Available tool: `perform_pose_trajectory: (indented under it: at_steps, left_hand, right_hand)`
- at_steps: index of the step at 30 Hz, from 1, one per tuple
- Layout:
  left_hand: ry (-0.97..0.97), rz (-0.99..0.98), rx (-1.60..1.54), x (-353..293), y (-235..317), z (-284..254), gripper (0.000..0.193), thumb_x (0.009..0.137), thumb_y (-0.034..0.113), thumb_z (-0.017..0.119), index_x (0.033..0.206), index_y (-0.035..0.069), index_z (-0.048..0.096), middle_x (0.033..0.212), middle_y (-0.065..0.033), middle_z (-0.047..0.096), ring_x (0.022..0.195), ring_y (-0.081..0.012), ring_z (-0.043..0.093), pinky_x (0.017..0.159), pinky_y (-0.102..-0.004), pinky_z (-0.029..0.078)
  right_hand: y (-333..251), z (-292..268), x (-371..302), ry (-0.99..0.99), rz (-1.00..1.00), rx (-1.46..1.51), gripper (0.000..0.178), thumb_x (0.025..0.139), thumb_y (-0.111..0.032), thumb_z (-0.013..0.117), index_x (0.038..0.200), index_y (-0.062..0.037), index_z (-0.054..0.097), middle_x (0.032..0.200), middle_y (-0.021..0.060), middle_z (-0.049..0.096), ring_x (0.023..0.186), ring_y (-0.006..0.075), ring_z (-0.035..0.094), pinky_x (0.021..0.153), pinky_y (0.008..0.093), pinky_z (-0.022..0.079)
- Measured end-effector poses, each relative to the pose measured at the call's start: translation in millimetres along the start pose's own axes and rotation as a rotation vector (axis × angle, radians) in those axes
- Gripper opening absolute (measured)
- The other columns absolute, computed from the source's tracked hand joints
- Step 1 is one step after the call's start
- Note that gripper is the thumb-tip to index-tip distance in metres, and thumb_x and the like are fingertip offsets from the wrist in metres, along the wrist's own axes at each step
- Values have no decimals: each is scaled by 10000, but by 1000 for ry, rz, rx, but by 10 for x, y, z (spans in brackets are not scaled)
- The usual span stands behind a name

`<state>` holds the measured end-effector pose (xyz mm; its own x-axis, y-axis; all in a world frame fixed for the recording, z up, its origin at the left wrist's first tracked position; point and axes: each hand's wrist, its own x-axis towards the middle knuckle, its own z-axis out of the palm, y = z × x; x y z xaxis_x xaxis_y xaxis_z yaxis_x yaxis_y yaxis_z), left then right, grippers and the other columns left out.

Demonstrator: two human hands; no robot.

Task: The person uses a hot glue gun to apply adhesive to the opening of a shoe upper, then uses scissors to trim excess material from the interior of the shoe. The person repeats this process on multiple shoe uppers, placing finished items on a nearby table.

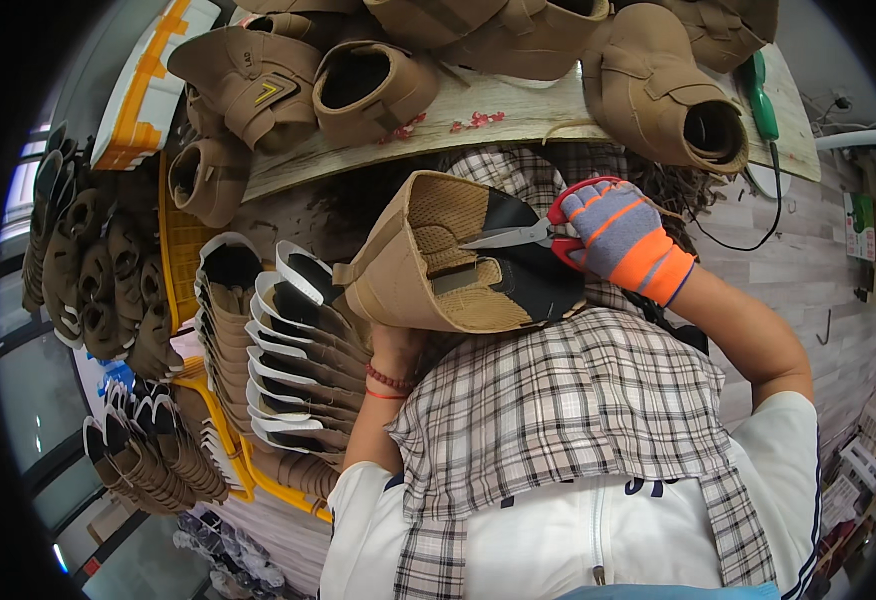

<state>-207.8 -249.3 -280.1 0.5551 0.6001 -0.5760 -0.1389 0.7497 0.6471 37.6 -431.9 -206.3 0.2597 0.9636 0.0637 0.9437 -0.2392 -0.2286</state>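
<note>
A tan shoe upper [378,265] with a mesh lining and black inner panels is held over my lap, its opening facing me. My left hand [398,345] supports it from underneath at its left side; the fingers are hidden behind it. In a grey and orange glove, my right hand [623,235] grips red-handled scissors [518,236]. Their blades reach left across the opening of the upper, close to the lining by a tan tab [455,276]. Whether the blades touch the material, I cannot tell.
A wooden table [548,105] ahead bears several tan shoe uppers [373,90], red scraps [478,121] and a green corded tool [761,100]. To my left, stacked uppers [298,340] stand by a yellow crate [248,450]. A plaid apron [558,400] covers my lap.
</note>
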Motion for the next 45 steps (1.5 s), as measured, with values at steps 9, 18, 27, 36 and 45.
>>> perform_pose_trajectory:
  at_steps: [9, 18, 27, 36, 45]
  left_hand:
    - [-57, 0, 0, 38, -18, -62, 371, 885, 165, 683, 1174, -22, 545, 1060, -117, 640, 906, -189, 649, 770, -311, 545]
    - [-39, 2, -4, 32, -51, -17, 409, 873, 145, 691, 1222, 13, 523, 1115, -111, 612, 987, -239, 626, 843, -365, 535]
    - [-148, 8, -92, 27, -21, 10, 443, 876, 128, 673, 1264, 36, 480, 1182, -120, 579, 1060, -285, 598, 900, -427, 515]
    - [-174, 67, -30, -19, 21, 12, 398, 936, 139, 601, 1280, -14, 472, 1187, -120, 594, 1066, -218, 601, 915, -359, 504]
    - [-355, 94, 216, 208, 147, 71, 401, 920, 174, 632, 1238, -46, 526, 1105, -122, 646, 949, -204, 647, 798, -305, 546]
  right_hand:
    - [-15, -24, -18, -39, -5, -28, 358, 723, -346, 751, 977, -135, 612, 840, 72, 629, 807, 253, 612, 779, 384, 464]
    - [-118, -45, -5, -88, 31, -164, 311, 772, -371, 706, 952, -134, 618, 798, 79, 633, 750, 254, 617, 733, 382, 477]
    - [-88, 76, -53, -114, 154, 87, 319, 825, -400, 644, 986, -126, 652, 831, 85, 683, 815, 252, 672, 703, 357, 508]
    - [-37, 102, 145, -362, 395, 162, 293, 834, -328, 674, 1018, -100, 664, 878, 115, 696, 769, 300, 673, 665, 363, 528]
    - [74, 103, 112, 13, -43, 188, 336, 674, -229, 758, 948, -106, 607, 917, 77, 617, 904, 278, 595, 817, 372, 454]
